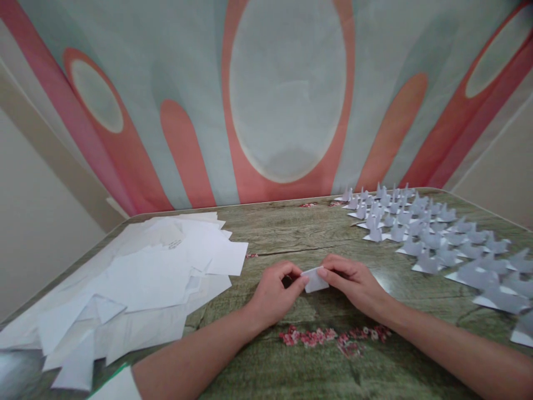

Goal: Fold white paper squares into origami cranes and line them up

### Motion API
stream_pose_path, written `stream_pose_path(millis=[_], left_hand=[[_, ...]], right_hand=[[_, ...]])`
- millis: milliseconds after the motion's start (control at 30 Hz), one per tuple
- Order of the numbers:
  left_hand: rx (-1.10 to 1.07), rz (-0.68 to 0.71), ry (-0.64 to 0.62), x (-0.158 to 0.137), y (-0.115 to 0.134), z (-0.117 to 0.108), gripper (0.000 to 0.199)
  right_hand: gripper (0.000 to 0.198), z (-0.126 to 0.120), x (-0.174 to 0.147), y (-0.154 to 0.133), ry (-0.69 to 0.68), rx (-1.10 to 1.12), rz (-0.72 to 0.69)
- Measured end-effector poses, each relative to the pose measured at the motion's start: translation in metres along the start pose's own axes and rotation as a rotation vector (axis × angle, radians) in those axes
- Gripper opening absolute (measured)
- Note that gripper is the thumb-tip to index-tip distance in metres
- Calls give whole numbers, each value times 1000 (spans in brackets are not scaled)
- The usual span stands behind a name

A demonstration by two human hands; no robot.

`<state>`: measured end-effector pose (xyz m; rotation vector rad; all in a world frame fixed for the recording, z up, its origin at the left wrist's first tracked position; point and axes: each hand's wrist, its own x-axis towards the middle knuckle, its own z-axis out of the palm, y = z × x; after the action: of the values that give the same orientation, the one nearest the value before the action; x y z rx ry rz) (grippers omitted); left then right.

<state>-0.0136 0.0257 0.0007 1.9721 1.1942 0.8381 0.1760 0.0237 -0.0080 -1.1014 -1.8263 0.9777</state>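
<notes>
A small folded piece of white paper (315, 280) is held up just over the table, between my two hands. My left hand (278, 289) pinches its left edge with thumb and fingertips. On the opposite side, the thumb and fingers of my right hand (353, 280) close on the upper right corner. The paper looks like a flat, small rectangle, tilted a little; how its layers are folded cannot be made out. Parts of my fingers behind the paper are hidden.
Loose white paper sheets (154, 278) lie in a wide, overlapping pile on the left. Several rows of small folded paper figures (431, 239) stand on the right. The wood-patterned table (287, 228) carries printed pink blossoms. A patterned curtain (287, 100) hangs behind its far edge.
</notes>
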Motion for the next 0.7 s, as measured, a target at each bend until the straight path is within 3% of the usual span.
stream_pose_path(millis=[233, 533, 633, 700], left_hand=[[-53, 24, -34, 0, 2, -2, 26], [-3, 51, 4, 0, -1, -1, 14], [73, 129, 34, -1, 0, -1, 20], [173, 215, -13, -4, 1, -2, 25]], right_hand=[[31, 0, 0, -1, -13, -10, 12], [19, 3, 2, 2, 40, -140, 1], [15, 2, 3, 6, 109, -260, -22], [12, 2, 4, 9, 130, -339, -58]])
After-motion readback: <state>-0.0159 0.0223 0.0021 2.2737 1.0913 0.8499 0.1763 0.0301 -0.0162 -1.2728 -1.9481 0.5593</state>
